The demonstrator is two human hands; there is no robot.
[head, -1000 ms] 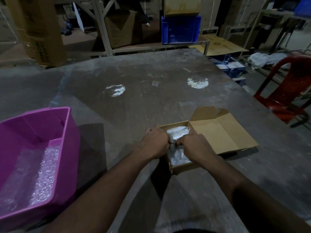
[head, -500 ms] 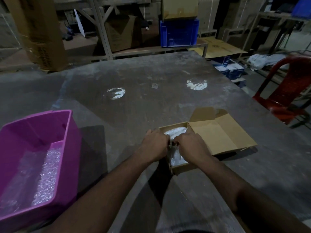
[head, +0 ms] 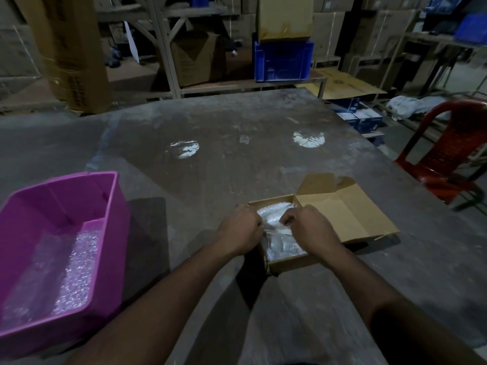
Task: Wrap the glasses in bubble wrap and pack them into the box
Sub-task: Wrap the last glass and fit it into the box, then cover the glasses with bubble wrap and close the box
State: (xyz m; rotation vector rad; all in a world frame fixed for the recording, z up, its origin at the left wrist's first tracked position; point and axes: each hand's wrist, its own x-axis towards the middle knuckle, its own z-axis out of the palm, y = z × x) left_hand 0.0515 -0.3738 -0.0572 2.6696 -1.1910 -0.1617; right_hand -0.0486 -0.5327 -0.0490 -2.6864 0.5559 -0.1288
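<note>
Box (head: pixel 287 264) sits on the table (head: pixel 237 154) near the front edge, right of centre, its lid flap (head: pixel 342 214) folded out flat to the right and bubble-wrapped bundles (head: pixel 276 233) inside. Left hand (head: pixel 238 230) is at the box's left wall, right hand (head: pixel 311 229) over the box's right side, both touching the wrap. Tub (head: pixel 105 212) sits at the table's left front with bubble wrap (head: pixel 73 270) in it; chair (head: pixel 448 154) stands off the table's right side, shelves with a crate (head: pixel 283 61) behind the table.

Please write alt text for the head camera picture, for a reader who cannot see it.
Both hands, left hand and right hand, hold a bubble-wrapped bundle inside a small open cardboard box on a grey table. A pink tub with bubble wrap stands left.
</note>
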